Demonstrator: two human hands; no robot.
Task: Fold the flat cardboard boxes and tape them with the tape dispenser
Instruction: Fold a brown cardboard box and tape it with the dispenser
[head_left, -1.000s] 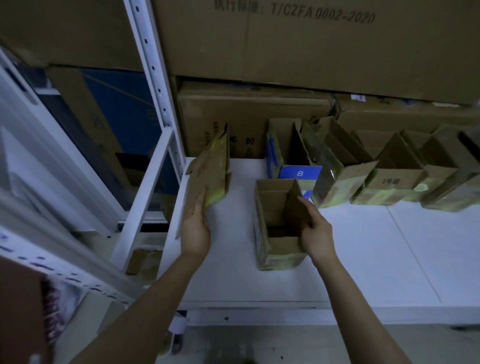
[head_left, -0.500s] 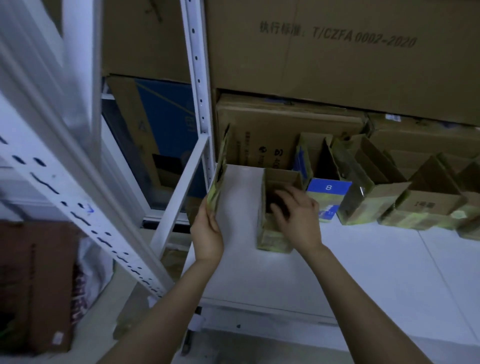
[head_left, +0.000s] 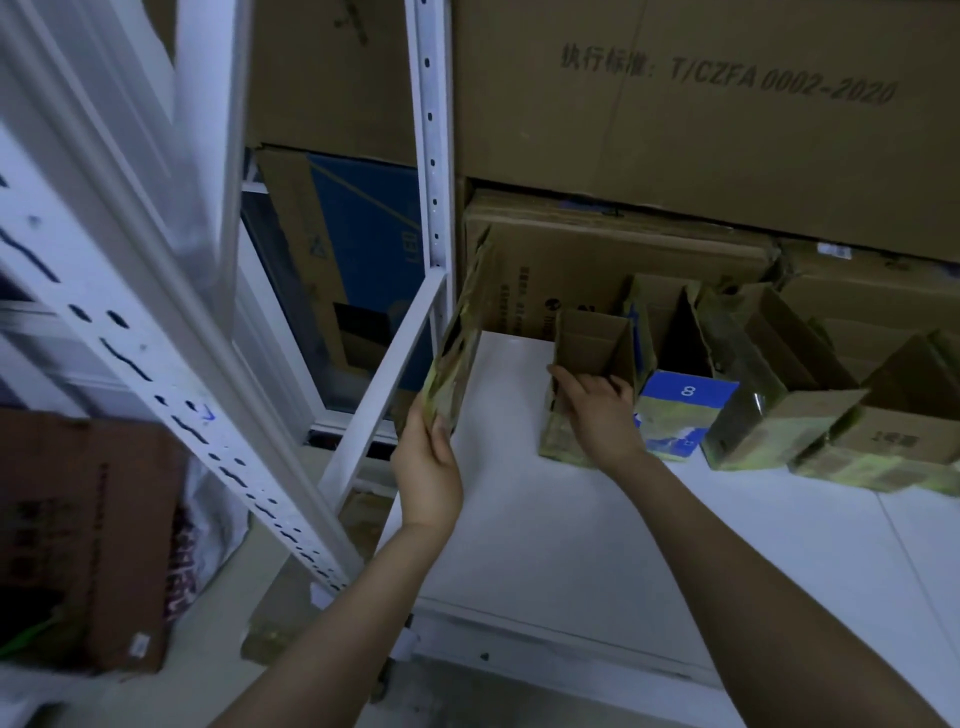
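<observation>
Slid back on the bench (head_left: 571, 545) beside the blue box (head_left: 685, 392), the folded box (head_left: 592, 340) is being gripped at its near rim by the right hand (head_left: 597, 415), while the flat box (head_left: 457, 343) is being held upright by the left hand (head_left: 428, 467).

Place: a storeroom or warehouse packing area.
Shelving: white slotted metal racking upright (head_left: 435, 171).
Stock: large printed cartons (head_left: 701, 104) stacked behind.
Surface: white worktop (head_left: 597, 545) lined with small open boxes (head_left: 769, 395).

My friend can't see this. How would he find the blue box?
Find the white shelf under the big cartons. In the row of open boxes along its back, the blue box is second from left, beside the right hand. Only it shows a white 8.
</observation>
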